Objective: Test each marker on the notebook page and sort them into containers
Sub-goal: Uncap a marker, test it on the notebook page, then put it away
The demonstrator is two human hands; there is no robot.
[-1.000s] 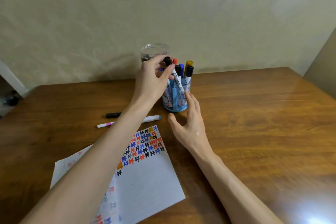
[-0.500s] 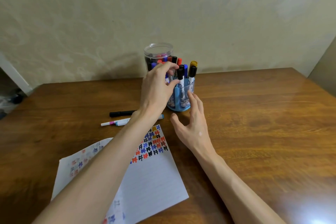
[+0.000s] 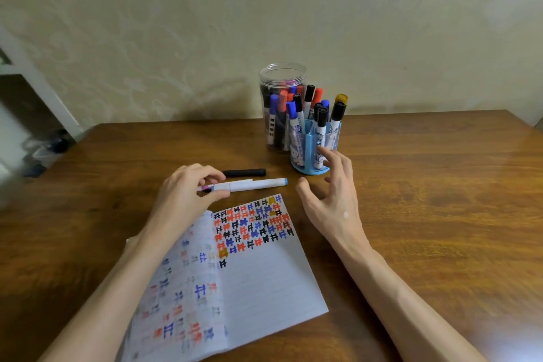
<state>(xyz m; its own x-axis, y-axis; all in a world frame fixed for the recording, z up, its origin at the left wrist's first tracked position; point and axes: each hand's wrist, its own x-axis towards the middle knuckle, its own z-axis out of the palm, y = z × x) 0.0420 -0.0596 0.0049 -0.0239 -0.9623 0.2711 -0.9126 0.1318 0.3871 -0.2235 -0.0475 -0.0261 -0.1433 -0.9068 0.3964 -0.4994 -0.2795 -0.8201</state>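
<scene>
Glossy brown wood table (image 3: 426, 214), clear plastic jar (image 3: 282, 76), blue plastic holder (image 3: 308, 156), matt lined paper notebook (image 3: 264, 282)

left hand (image 3: 188, 188) is off the blue holder (image 3: 311, 169) and down at the table, thumb and forefinger now pinching the pink end of the white marker (image 3: 255, 184); black-capped marker (image 3: 321, 123) it was holding now stands free in the holder, nothing gripping it
</scene>
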